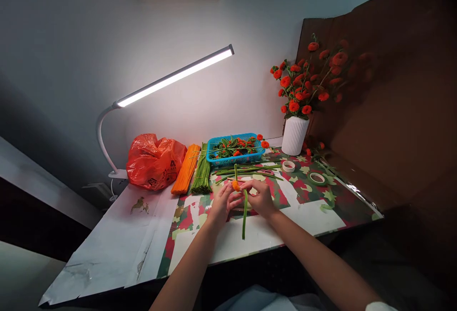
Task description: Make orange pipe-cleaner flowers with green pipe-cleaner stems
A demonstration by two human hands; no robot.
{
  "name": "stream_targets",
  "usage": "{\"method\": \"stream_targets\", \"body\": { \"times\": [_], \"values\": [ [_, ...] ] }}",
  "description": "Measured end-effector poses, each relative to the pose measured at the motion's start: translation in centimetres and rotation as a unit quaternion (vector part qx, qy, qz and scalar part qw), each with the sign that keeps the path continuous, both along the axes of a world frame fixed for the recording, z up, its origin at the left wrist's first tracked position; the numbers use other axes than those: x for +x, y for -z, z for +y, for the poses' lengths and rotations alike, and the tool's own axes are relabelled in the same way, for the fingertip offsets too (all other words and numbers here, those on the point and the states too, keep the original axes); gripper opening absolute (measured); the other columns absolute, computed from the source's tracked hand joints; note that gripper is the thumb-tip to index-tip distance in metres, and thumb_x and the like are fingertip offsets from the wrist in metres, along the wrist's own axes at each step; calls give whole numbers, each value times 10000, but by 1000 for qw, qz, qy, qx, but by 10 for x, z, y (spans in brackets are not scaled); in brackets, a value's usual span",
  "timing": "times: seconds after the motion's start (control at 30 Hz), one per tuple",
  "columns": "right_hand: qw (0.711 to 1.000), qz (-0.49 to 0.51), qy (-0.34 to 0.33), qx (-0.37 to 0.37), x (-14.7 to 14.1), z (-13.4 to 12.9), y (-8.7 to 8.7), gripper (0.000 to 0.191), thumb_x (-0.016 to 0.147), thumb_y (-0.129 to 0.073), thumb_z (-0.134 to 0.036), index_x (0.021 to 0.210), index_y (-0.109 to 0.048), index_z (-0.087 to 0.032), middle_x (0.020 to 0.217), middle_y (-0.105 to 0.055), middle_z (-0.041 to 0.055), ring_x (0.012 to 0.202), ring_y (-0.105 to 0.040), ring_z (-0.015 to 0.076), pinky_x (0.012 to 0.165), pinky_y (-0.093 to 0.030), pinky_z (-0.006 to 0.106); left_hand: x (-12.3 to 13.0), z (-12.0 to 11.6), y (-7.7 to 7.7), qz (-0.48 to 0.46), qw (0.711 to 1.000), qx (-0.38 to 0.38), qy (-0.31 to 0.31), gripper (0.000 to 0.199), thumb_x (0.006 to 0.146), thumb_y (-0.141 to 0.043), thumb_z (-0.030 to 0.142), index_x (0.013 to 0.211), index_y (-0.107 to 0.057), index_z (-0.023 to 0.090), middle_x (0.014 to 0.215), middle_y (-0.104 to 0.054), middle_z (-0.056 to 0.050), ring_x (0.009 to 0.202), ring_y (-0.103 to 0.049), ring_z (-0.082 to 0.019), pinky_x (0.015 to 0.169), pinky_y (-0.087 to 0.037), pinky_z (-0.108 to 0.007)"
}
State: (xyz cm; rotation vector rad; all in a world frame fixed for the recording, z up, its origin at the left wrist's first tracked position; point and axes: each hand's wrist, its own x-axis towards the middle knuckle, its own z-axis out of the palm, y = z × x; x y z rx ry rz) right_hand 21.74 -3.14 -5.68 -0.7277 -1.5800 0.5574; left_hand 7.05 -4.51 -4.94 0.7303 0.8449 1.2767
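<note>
Above the front of the table, my left hand (222, 202) is closed, its thumb and fingertips pinching a small orange pipe-cleaner flower (236, 185). My right hand (261, 199) meets it from the other side, fingers pressed together on a green pipe cleaner (244, 215) beside the flower. One length of green hangs down between the hands, and another piece points up above the flower. How the green is joined to the flower is hidden by my fingers. Loose green pipe cleaners (228, 173) lie just beyond my hands.
Behind are a blue basket (233, 160) of red flowers, green bundle (202, 173), orange bundle (185, 170) and red plastic bag (153, 163). White tape (288, 166), green tape (317, 179) and a white vase (294, 135) of flowers stand right. A lamp (174, 76) arches above.
</note>
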Motion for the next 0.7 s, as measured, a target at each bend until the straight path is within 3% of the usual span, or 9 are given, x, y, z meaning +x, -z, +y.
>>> {"method": "stream_targets", "body": {
  "times": [0.07,0.2,0.37,0.57,0.7],
  "values": [
    [999,-28,-27,19,-1,-2,0,121,723,-605,-106,746,-671,-205,750,-699,20,677,-624,162,639,-490,285,1,-1,2,24,999,27,16,378,661,-765,353,953,-656,139,913,-685,-77,701,-657,-139,628,-541,-227],
    [999,-12,-44,-18,-2,-3,-4,73,712,-643,-140,715,-663,-210,743,-679,20,697,-618,169,642,-492,288,-1,0,5,55,997,46,41,382,662,-757,365,946,-683,120,783,-678,-64,656,-639,-132,591,-514,-207],
    [996,-17,-73,-40,-2,-1,-4,62,697,-669,-150,687,-642,-205,1114,-633,71,1043,-583,220,901,-446,369,1,1,8,87,994,31,53,384,672,-710,435,907,-658,136,650,-634,-18,482,-548,-91,434,-407,-177],
    [995,-54,-83,-9,-5,-4,1,101,667,-674,-130,693,-620,-210,906,-673,41,925,-599,207,855,-452,353,1,0,13,185,980,35,65,398,697,-647,525,795,-606,141,501,-519,38,326,-346,-39,322,-219,-164],
    [996,-46,-69,-44,-4,-9,-5,189,684,-660,-163,862,-623,-211,854,-662,21,821,-603,180,777,-480,315,-1,-5,9,212,973,40,87,395,735,-607,541,808,-606,152,473,-437,69,303,-288,-34,294,-167,-164]
  ]
}}
